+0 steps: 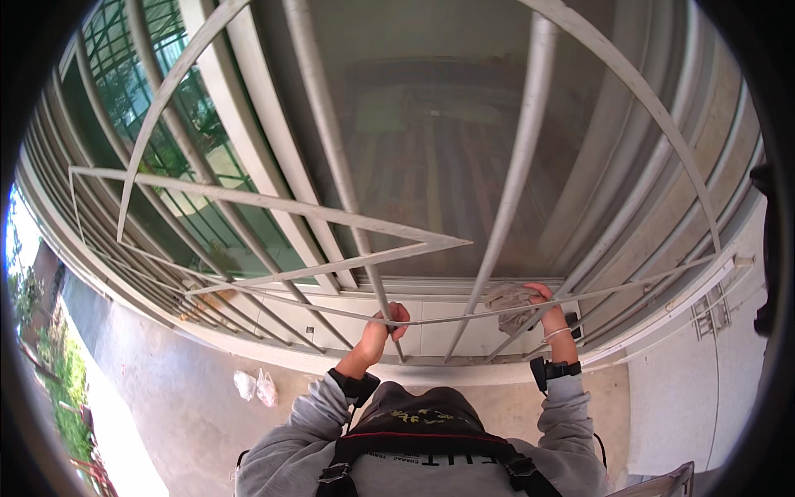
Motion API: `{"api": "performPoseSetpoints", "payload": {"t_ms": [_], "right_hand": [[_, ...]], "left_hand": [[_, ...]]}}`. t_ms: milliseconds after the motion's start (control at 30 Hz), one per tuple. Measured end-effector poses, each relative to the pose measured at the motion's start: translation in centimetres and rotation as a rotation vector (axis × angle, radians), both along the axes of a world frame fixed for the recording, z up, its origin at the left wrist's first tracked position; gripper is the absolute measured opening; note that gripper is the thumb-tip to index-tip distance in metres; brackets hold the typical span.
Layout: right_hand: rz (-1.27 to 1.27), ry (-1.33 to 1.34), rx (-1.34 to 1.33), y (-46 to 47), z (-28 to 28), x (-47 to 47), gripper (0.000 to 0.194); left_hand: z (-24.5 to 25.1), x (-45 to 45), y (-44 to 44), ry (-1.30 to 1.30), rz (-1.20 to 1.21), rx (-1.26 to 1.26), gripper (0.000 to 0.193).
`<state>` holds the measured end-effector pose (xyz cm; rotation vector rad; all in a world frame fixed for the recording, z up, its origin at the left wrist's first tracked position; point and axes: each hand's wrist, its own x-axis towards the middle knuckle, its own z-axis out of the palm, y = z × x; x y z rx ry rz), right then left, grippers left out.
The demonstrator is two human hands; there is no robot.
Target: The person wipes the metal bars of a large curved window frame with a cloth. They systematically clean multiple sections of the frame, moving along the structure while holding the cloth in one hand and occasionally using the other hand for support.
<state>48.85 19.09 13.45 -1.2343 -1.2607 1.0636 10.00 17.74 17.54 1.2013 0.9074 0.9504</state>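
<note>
My left hand (376, 337) is closed around the lower part of a painted metal bar (366, 255) of a window grille. To its right, my right hand (551, 314) holds a crumpled greyish-brown cloth (510, 305), with its fingers partly hidden behind a bar. Below the cloth lies the pale tiled window sill (447, 323), between the grille and a sliding window's glass (435, 155). Just right of my right wrist, a small dark object (575, 324) sits at the sill; its kind is unclear.
A flat metal strip (335, 216) of the grille forms a sharp point in front of the bars. Two plastic bags (256, 386) lie on the concrete floor (186, 385) at left. A yellowish-brown item (210, 303) rests behind the left bars. At right stands a pale wall (677, 397).
</note>
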Motion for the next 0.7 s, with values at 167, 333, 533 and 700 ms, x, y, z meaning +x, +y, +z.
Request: {"api": "performPoseSetpoints", "payload": {"t_ms": [167, 333, 533, 700], "right_hand": [[-0.073, 0.104, -0.105, -1.3, 3.1, -1.6, 0.035], [-0.152, 0.461, -0.311, 1.1, 2.2, -2.2, 0.035], [0.309, 0.402, -0.328, 5.2, 2.9, -4.0, 0.046], [0.650, 0.343, -0.323, 3.4, 6.1, -6.6, 0.064]], "left_hand": [[-3.2, -1.1, -1.2, -0.128, 0.113, 0.100, 0.028], [-7.0, -0.7, 3.2, -0.160, 0.106, 0.104, 0.025], [-3.2, 2.7, 9.1, -0.179, -0.229, -0.020, 0.046], [0.3, 2.9, 8.4, -0.024, -0.597, -0.124, 0.091]]}}
